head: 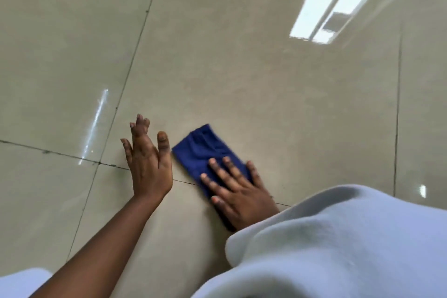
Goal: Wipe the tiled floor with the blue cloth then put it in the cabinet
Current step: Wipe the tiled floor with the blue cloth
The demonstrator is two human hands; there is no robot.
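- The tiled floor [229, 55] stretches wide ahead of me and out to both sides, glossy beige, with dark grout lines crossing it; one grout line runs under my hands from left to right, and another climbs away on my left toward the top of the view.
- All the floor beyond the cloth, toward the top, is bare tile and open for sweeping.
- A bright window reflection [338, 5] gleams on the tile at the upper right, well apart from my hands, and a thin streak of glare [95, 126] lies on the left.
- My pale sleeve [338, 244] fills the lower right and hides my right wrist and the near end of the cloth.
- My left forearm runs in bare from the lower left corner.
- The blue cloth [203, 150] lies flat on the floor, folded into a long strip that slants from the upper left down toward my right sleeve.
- My right hand [238, 191] lies on the near half of the cloth, fingers straight and spread, pressing it to the tile.
- My left hand [147, 164] is just beside the cloth's far left edge, fingers straight and loosely fanned, holding nothing; I cannot tell whether it touches the floor or the cloth.
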